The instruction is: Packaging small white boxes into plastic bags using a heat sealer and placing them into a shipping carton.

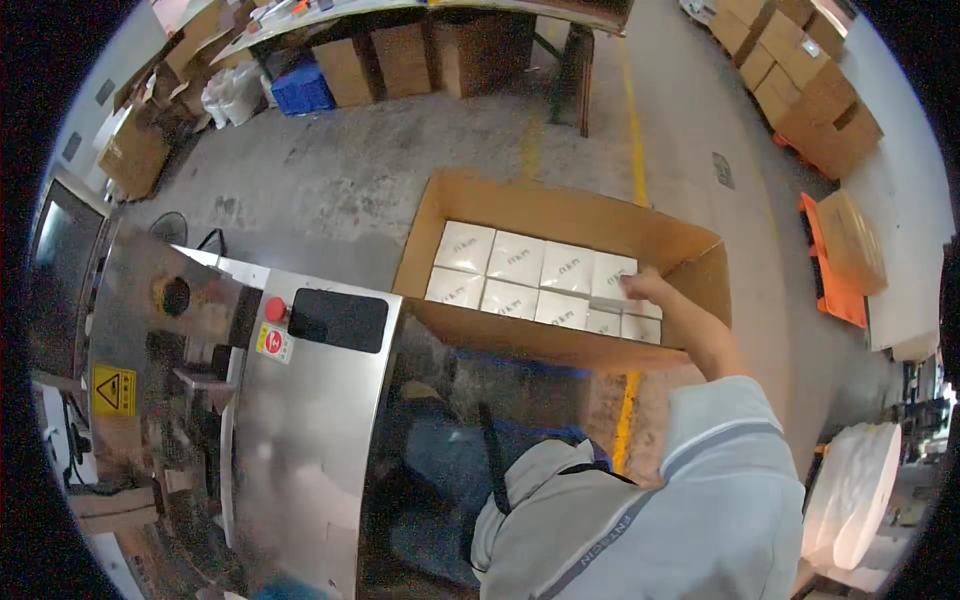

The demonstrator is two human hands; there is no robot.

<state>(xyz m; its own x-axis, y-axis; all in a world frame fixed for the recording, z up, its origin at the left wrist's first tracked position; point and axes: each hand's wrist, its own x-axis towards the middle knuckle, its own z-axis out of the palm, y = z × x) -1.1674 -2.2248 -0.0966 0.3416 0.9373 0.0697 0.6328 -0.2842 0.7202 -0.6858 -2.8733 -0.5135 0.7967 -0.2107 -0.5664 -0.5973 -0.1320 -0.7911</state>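
A large open carton holds rows of small white boxes with dark print on their tops. My right hand reaches into its right part, the arm in a light blue-grey sleeve. Its fingers are closed on the edge of a white box at the right end of the far row; this box sits slightly higher than the one beside it. The fingertips are partly hidden behind the box. My left hand does not show.
To the left stands a steel machine with a red button, a black flat panel and a yellow warning label. A workbench with cartons underneath spans the back. Stacked cartons and an orange pallet jack line the right.
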